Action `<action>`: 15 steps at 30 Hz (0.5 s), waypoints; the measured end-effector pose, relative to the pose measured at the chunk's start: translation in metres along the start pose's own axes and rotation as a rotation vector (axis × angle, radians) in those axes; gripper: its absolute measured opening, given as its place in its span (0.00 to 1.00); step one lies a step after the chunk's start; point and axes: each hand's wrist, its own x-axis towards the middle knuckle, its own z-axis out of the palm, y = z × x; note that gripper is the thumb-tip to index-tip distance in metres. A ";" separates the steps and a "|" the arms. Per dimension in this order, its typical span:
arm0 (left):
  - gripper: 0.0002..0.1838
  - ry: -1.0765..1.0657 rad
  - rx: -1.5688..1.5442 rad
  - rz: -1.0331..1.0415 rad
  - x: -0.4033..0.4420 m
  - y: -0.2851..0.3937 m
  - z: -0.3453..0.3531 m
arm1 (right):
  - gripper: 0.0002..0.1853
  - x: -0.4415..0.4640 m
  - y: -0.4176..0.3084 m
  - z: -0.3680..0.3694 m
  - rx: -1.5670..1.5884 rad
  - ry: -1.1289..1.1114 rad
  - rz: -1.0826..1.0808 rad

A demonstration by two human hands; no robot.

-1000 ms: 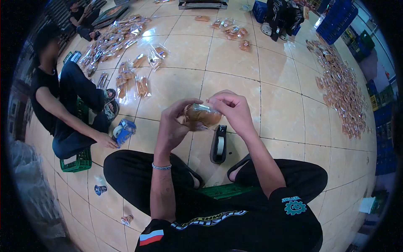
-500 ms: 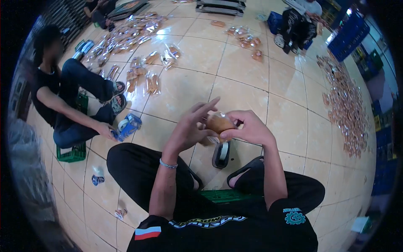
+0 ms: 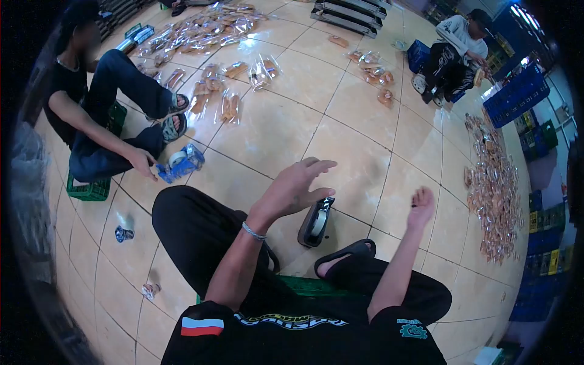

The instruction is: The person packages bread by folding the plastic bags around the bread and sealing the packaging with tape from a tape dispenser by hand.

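Note:
My left hand (image 3: 298, 187) is open in front of me, fingers spread and thumb stretched out, holding nothing. Just below its thumb, a black tape dispenser (image 3: 309, 234) with a roll of clear tape stands on the tiled floor between my feet. Off to the right, my right hand (image 3: 421, 207) is raised with its fingers curled in toward the palm, slightly blurred. No object shows in it. The wrapped bread seen earlier is in neither hand.
Wrapped bread (image 3: 496, 191) covers the floor at right; more packs (image 3: 201, 27) lie at upper left. A person (image 3: 91, 115) sits at left beside a blue tape dispenser (image 3: 182, 163). Another person (image 3: 459, 55) sits at upper right near blue crates (image 3: 517, 96). Two plastic cups (image 3: 124, 233) lie at left.
The wrapped bread has left my hands. My right hand has moved away to the right, while my left hand stays near the middle with its fingers apart. The view has shifted slightly.

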 end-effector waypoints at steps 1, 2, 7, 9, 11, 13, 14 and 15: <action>0.31 -0.010 0.005 0.017 0.002 0.001 0.003 | 0.19 -0.015 0.023 0.017 -0.119 -0.075 0.051; 0.30 -0.022 0.015 0.038 0.004 0.002 0.006 | 0.19 -0.021 0.050 0.027 -0.249 -0.189 0.183; 0.29 -0.004 -0.016 0.046 0.003 -0.016 0.016 | 0.58 -0.150 0.159 0.094 -1.254 -0.596 0.040; 0.28 -0.022 0.022 0.043 0.000 -0.017 0.014 | 0.63 -0.195 0.187 0.099 -1.228 -0.532 0.055; 0.28 -0.039 0.042 0.049 -0.002 -0.015 0.010 | 0.61 -0.211 0.205 0.095 -1.193 -0.494 -0.126; 0.28 -0.081 0.152 0.001 -0.006 -0.013 0.009 | 0.59 -0.201 0.208 0.097 -1.142 -0.501 -0.040; 0.30 -0.117 0.162 -0.007 -0.007 -0.014 0.009 | 0.58 -0.198 0.200 0.095 -1.104 -0.494 0.046; 0.30 -0.116 0.148 -0.001 -0.008 -0.016 0.011 | 0.58 -0.200 0.191 0.098 -1.117 -0.486 0.041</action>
